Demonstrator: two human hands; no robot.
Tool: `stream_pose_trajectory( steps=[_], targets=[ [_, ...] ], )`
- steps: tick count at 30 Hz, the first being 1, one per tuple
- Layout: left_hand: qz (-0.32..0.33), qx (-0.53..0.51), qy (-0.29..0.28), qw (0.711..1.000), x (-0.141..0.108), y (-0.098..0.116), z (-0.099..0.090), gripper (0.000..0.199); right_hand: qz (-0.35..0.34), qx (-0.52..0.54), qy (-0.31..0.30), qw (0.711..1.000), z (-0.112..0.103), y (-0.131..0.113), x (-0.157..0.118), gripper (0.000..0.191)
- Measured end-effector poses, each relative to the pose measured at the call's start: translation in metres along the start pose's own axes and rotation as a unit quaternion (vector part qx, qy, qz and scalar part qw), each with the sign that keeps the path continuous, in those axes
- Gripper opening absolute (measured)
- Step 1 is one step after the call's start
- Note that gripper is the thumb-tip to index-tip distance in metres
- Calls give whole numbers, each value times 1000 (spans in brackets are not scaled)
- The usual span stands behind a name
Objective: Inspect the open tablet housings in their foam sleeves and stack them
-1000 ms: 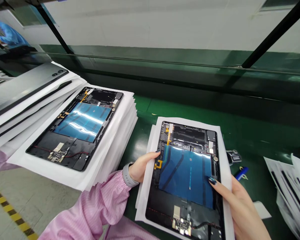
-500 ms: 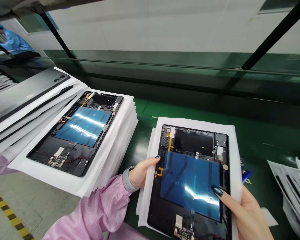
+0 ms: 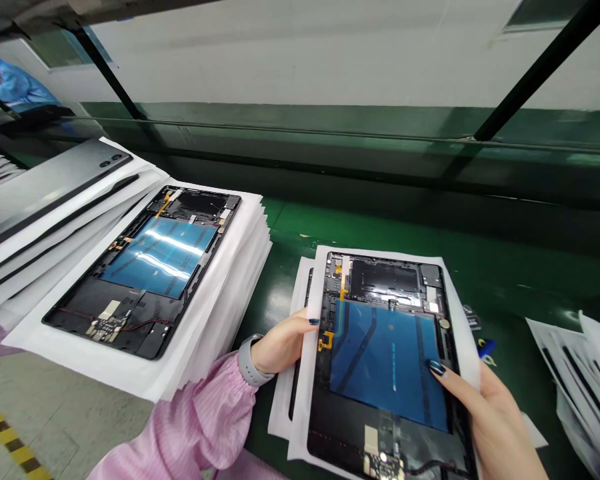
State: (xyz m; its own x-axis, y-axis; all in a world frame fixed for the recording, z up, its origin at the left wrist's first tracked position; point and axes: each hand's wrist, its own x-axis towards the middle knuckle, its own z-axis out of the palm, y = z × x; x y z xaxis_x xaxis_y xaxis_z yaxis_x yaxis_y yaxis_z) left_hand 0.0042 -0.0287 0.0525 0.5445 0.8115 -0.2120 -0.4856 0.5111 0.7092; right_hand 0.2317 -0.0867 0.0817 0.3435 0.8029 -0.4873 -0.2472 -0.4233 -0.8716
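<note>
I hold an opened tablet (image 3: 390, 363) on a white sheet (image 3: 307, 393) between both hands. Its blue battery, orange ribbon cable and a small circuit board face up. At the left edge, my left hand (image 3: 283, 343), with a grey watch strap at the wrist, pinches the sheet and tablet. My right hand (image 3: 495, 413) grips the right side, its thumb across the battery's edge and its fingers mostly hidden underneath. Below, the dark edge of a second device (image 3: 295, 387) shows on another white sheet (image 3: 279, 417).
Left, another opened tablet (image 3: 143, 270) tops a stack of white sheets (image 3: 230, 287), beside a grey tablet back (image 3: 45, 190). Right of the green table (image 3: 325, 223) are more layered sheets (image 3: 570, 373) and a blue object (image 3: 487, 347). A person in blue (image 3: 20, 83) is far left.
The held tablet has tilted and shifted slightly right relative to the layer beneath, exposing more of the second device's dark edge. Glare on its battery has faded. The view has shifted a little.
</note>
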Motion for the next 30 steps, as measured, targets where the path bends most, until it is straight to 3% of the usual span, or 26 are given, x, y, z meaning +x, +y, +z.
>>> stream_pose_trajectory(
  steps=[3,6,11,16,21,30],
  targets=[
    [28,64,16,997,2,-1,-2,32,39,31,0,999,1,-3,0,57],
    [43,149,34,987,2,-3,-5,28,31,38,1,999,-3,2,4,52],
    [74,259,-9,963,0,0,-3,36,17,33,14,999,-9,10,14,58],
    [85,261,-56,960,-1,0,-1,45,13,22,23,999,-7,2,4,68],
    [111,263,-93,954,-3,3,-1,44,-12,18,20,1000,-11,5,0,60],
    [71,271,-72,957,-7,6,2,44,-22,42,23,999,-18,11,-5,49]
  ],
)
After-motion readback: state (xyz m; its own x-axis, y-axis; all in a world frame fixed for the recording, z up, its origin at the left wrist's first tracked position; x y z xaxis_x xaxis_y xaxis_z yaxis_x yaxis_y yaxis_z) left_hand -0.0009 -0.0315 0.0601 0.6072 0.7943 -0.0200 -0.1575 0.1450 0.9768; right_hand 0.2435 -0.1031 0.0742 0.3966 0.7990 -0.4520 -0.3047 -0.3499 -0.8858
